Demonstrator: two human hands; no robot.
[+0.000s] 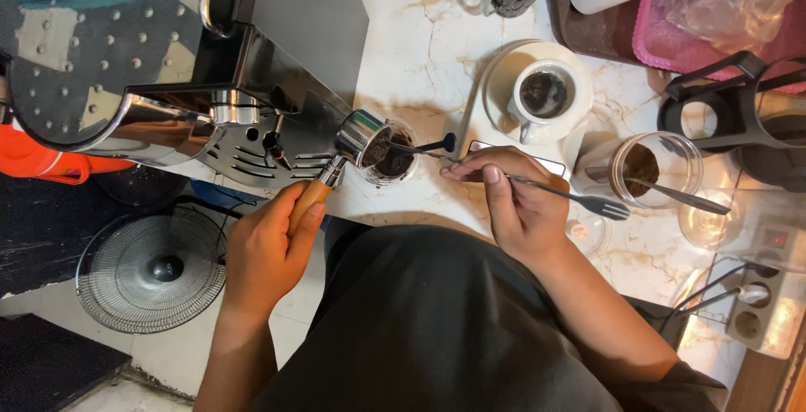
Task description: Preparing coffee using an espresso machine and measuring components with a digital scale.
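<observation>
Our left hand point(269, 248) clenched around the portafilter point(365, 147) handle at mid-frame, our right hand point(516, 206) pinching a fork point(588, 202) beside it.

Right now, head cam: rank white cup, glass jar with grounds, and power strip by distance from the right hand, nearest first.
From the right hand:
1. White cup on its saucer, just above the hand on the marble counter.
2. Glass jar of grounds with a spoon in it, to the hand's right.
3. Power strip, far right at the counter's edge.
</observation>
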